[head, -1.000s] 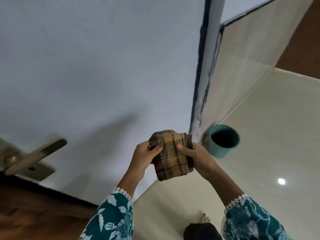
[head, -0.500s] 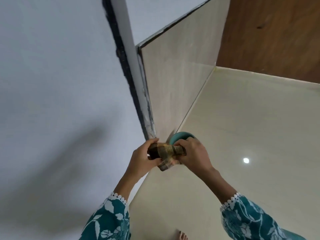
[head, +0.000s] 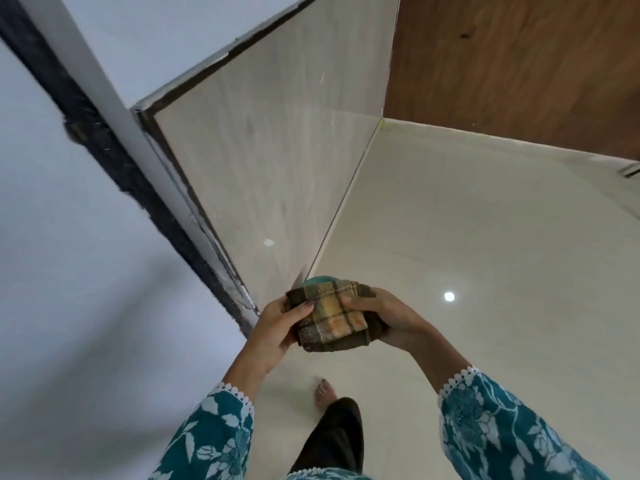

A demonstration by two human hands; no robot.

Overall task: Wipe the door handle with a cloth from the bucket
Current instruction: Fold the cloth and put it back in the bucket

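A folded brown and orange checked cloth (head: 330,315) is held flat between both hands, low in the middle of the view. My left hand (head: 277,329) grips its left edge with the thumb on top. My right hand (head: 388,322) cups it from the right and underneath. Just behind the cloth only a sliver of the teal bucket (head: 318,280) rim shows, on the floor by the wall's foot. The door handle is out of view.
The white door (head: 76,271) fills the left, with its dark edge (head: 138,188) running diagonally. A beige tiled wall (head: 277,150) meets the glossy floor (head: 485,254). A brown wooden panel (head: 519,64) stands at the far right. My bare foot (head: 325,393) is below the hands.
The view has swung right and down, so the door handle has left the frame. The cloth was bunched up half a second ago and now lies flat and folded over the bucket.
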